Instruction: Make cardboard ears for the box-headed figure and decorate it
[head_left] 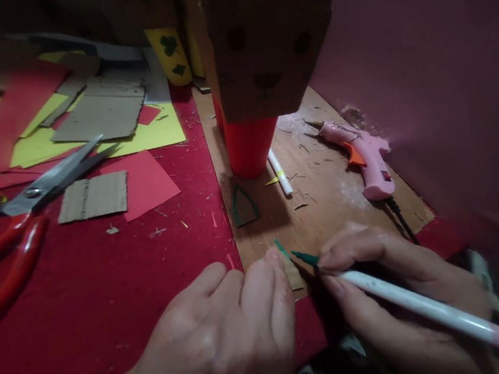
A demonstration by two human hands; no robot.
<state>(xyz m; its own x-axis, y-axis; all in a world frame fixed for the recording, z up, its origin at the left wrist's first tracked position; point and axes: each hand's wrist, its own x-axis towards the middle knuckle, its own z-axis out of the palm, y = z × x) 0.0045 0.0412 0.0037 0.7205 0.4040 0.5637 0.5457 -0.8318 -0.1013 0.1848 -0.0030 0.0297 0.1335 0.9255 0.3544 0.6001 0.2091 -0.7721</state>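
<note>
My right hand (394, 291) grips a green felt-tip marker (389, 291) with a long white barrel. The marker's green tip points left, just apart from a small cardboard piece (293, 274). A green line runs along that piece's upper edge. My left hand (237, 325) has its fingers curled and pressed on the piece, covering its left part against the wooden board (326, 202). Farther up the board lies a pointed cardboard piece (245, 205) outlined in green. Behind it stands a cardboard animal head (272, 59) on a red tube (248, 148).
A pink glue gun (362, 151) lies at the right by the wall, its black cord trailing down. A white marker cap (279, 172) lies by the tube. Scissors (31, 195), cardboard (102, 107) and coloured paper (146, 183) cover the left side. A yellow tube (168, 55) stands behind.
</note>
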